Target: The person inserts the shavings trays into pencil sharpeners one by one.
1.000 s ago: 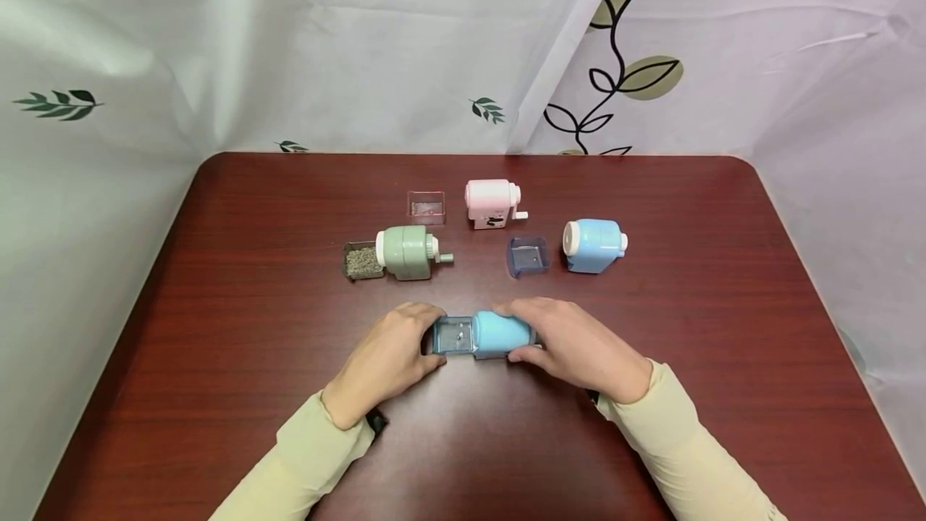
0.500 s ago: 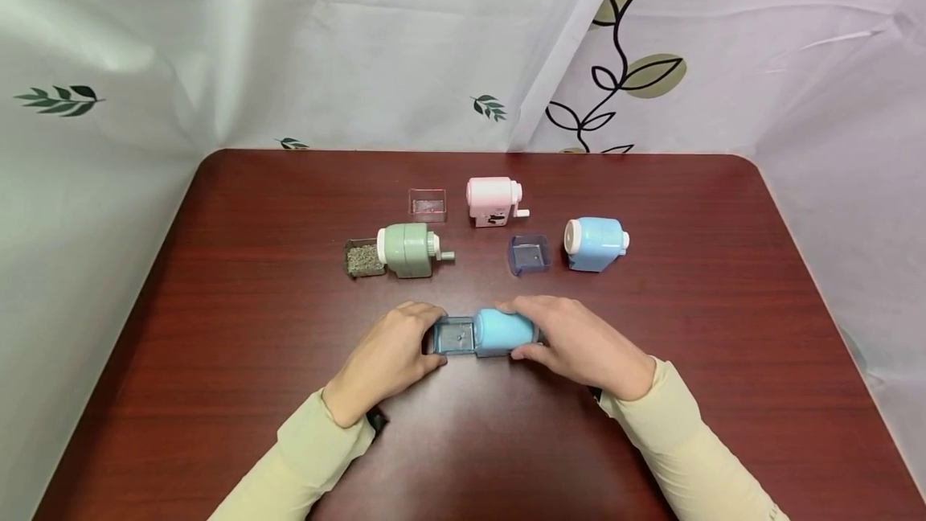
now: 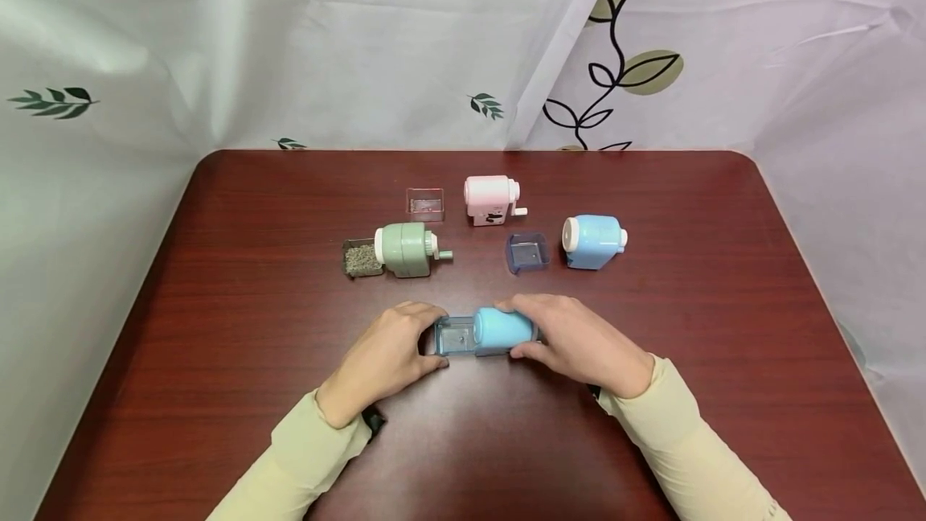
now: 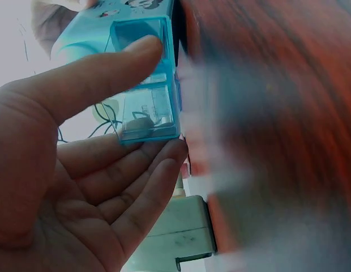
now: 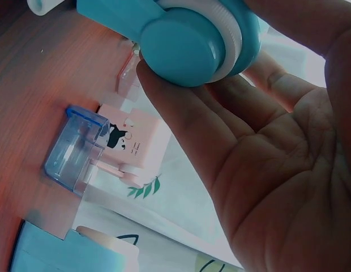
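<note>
A light-blue crank pencil sharpener lies at the front middle of the table, its clear blue shavings drawer sticking out on the left. My left hand holds that drawer by its sides, thumb on the near side and fingers on the far side. In the left wrist view the thumb lies against the drawer's wall. My right hand grips the sharpener's body from the right. The right wrist view shows the blue crank end between thumb and fingers. The drawer's inner end is hidden.
Behind stand a green sharpener beside a drawer of shavings, a pink sharpener, and another blue sharpener. A clear pink-rimmed drawer and a dark-blue clear drawer lie among them. A patterned curtain hangs behind.
Both hands keep their hold on the sharpener and its drawer, with hardly any movement. The small white bits in the drawer look fewer or shifted. The head view has shifted slightly.
</note>
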Tool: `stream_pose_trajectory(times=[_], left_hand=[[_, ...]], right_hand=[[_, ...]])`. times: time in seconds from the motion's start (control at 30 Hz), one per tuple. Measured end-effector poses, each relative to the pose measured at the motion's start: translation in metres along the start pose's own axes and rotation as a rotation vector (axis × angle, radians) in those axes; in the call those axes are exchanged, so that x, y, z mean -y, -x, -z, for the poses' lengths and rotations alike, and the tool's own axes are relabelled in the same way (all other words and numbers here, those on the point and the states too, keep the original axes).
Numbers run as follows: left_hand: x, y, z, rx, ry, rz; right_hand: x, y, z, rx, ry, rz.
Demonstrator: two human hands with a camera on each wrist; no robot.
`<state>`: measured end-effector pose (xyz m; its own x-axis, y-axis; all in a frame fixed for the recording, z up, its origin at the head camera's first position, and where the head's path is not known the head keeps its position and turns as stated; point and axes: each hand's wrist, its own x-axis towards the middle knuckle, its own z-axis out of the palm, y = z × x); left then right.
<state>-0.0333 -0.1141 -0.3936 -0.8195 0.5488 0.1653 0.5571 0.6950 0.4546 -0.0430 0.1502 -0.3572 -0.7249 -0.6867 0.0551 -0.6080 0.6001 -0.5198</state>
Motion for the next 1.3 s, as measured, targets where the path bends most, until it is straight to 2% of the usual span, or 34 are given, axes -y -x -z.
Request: stream_pose_trajectory(times=[0.5, 1.03, 1.3], left_hand=[[-0.009, -0.009, -0.004, 0.036, -0.007, 0.009], [-0.015, -0.014, -0.012, 0.048, -0.018, 0.033], [-0.015, -0.015, -0.012, 0.039, -0.033, 0.018]], right_hand=[[0.002, -0.001, -0.002, -0.005, 0.009, -0.013], [0.003, 0.000, -0.003, -0.006, 0.011, -0.023], [0.001, -0.001, -0.003, -0.019, 0.018, -0.011]])
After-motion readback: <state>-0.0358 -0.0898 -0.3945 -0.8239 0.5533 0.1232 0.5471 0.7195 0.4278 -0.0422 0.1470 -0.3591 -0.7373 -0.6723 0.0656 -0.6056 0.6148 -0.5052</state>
